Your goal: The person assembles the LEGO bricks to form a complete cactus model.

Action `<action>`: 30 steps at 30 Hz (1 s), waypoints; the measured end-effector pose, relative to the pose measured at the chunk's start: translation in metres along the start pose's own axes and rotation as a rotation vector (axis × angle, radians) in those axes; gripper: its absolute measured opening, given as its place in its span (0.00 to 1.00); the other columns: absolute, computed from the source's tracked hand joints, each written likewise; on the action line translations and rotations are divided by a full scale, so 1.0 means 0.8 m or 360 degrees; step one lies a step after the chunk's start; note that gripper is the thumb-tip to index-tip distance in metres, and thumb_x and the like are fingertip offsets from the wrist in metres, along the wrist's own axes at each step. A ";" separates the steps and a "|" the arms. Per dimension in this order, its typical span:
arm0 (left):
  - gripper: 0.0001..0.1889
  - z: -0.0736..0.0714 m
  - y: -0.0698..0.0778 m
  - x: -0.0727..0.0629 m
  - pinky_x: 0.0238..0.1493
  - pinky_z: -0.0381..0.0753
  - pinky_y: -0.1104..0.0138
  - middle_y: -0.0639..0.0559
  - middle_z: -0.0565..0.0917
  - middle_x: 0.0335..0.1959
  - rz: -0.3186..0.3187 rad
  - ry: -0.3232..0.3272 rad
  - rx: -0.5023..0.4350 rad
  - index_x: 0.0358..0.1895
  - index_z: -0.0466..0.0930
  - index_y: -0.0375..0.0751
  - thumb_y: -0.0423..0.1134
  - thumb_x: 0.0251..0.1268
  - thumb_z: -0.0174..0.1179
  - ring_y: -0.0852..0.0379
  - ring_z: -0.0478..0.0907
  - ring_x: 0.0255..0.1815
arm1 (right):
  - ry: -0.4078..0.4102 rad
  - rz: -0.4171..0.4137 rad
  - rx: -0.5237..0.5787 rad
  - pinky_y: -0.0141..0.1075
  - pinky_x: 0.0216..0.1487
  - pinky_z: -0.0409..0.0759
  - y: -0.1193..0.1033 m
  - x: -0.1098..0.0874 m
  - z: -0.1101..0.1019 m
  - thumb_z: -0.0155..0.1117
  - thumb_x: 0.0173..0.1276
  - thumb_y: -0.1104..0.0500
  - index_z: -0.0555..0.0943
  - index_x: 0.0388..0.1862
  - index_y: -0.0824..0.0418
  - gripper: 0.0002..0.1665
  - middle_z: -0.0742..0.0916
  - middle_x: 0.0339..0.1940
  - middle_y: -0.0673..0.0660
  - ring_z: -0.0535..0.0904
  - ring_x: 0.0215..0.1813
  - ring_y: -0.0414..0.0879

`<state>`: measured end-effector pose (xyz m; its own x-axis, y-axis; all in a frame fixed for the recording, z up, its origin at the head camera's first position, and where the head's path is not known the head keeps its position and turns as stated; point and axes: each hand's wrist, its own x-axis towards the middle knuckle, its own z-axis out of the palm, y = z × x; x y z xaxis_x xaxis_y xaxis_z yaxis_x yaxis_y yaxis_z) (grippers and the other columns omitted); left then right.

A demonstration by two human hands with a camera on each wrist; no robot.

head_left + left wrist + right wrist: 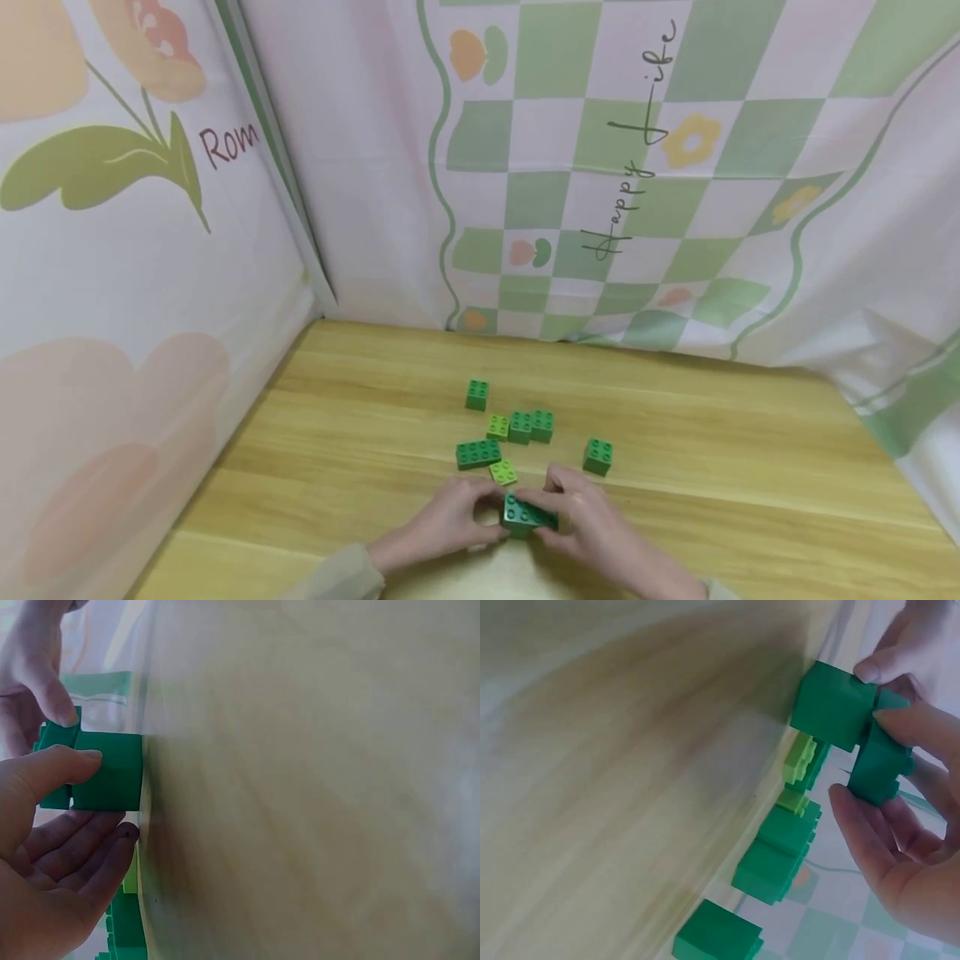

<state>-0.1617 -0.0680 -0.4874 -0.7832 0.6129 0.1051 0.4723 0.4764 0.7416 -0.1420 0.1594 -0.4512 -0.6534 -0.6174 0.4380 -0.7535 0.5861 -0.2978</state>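
Near the front of the table, my left hand [450, 518] pinches a large green toy building block [112, 771] standing on the wood, with the thumb on its near side. On top of that block lies a longer, flatter green brick [877, 766], which sticks out beyond it toward the right. My right hand [596, 521] grips this upper brick by its overhanging end between thumb and fingers. In both wrist views a thin seam shows between the two pieces; whether the studs are fully pressed in, I cannot tell.
Just beyond the hands are a lime brick [503, 472] and a long green brick [478, 453]. Another lime brick [497, 427] stands beside two green blocks [521, 427]. One green block [477, 395] sits farther back, another [598, 457] to the right. Patterned curtains [555, 200] border the table.
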 end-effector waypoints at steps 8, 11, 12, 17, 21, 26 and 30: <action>0.17 -0.001 0.001 0.001 0.52 0.81 0.78 0.59 0.88 0.43 -0.0027 -0.0032 -0.0015 0.49 0.84 0.45 0.38 0.55 0.72 0.73 0.81 0.45 | -0.0140 0.0082 -0.0032 0.25 0.39 0.83 -0.003 -0.002 -0.008 0.80 0.49 0.56 0.85 0.55 0.51 0.30 0.83 0.40 0.44 0.76 0.40 0.32; 0.17 -0.001 0.000 0.000 0.52 0.81 0.77 0.59 0.89 0.43 -0.0022 -0.0026 -0.0019 0.49 0.84 0.44 0.38 0.55 0.72 0.72 0.81 0.45 | -0.0142 0.0048 -0.0003 0.33 0.47 0.87 -0.004 -0.001 -0.007 0.78 0.53 0.54 0.84 0.56 0.53 0.29 0.87 0.48 0.49 0.83 0.48 0.40; 0.17 -0.001 0.000 0.000 0.53 0.81 0.77 0.59 0.89 0.43 -0.0021 -0.0022 -0.0019 0.49 0.84 0.44 0.38 0.55 0.72 0.72 0.81 0.45 | -0.0134 0.0035 0.0017 0.35 0.49 0.88 -0.004 0.000 -0.006 0.77 0.54 0.54 0.83 0.56 0.53 0.28 0.87 0.50 0.50 0.84 0.50 0.41; 0.16 0.000 -0.001 -0.001 0.52 0.82 0.77 0.58 0.88 0.43 -0.0018 -0.0021 -0.0032 0.49 0.84 0.44 0.39 0.56 0.72 0.71 0.81 0.45 | -0.0071 -0.0003 0.0139 0.30 0.48 0.87 -0.004 0.003 -0.001 0.76 0.55 0.58 0.84 0.53 0.57 0.24 0.89 0.48 0.51 0.86 0.47 0.41; 0.16 0.000 -0.001 0.000 0.51 0.82 0.78 0.58 0.89 0.44 -0.0029 -0.0032 -0.0067 0.49 0.84 0.44 0.38 0.56 0.72 0.72 0.82 0.45 | -0.0053 0.0006 0.0190 0.27 0.46 0.87 -0.002 0.001 -0.001 0.77 0.54 0.60 0.84 0.51 0.58 0.24 0.89 0.46 0.50 0.86 0.45 0.41; 0.17 0.001 -0.002 0.001 0.52 0.81 0.78 0.57 0.89 0.44 -0.0032 -0.0020 -0.0081 0.49 0.84 0.43 0.38 0.56 0.72 0.71 0.82 0.46 | -0.0080 0.0017 0.0180 0.27 0.45 0.87 -0.001 0.001 -0.003 0.76 0.55 0.60 0.84 0.53 0.59 0.24 0.89 0.46 0.50 0.86 0.45 0.40; 0.17 0.001 -0.003 0.001 0.53 0.81 0.78 0.58 0.89 0.45 -0.0046 -0.0027 -0.0081 0.50 0.84 0.43 0.38 0.56 0.72 0.71 0.82 0.47 | -0.0105 0.0013 0.0168 0.28 0.46 0.87 -0.002 0.003 -0.004 0.75 0.56 0.60 0.84 0.54 0.59 0.25 0.89 0.46 0.50 0.86 0.46 0.40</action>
<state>-0.1633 -0.0686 -0.4896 -0.7889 0.6102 0.0722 0.4280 0.4615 0.7771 -0.1418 0.1589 -0.4468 -0.6601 -0.6482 0.3797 -0.7495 0.5348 -0.3902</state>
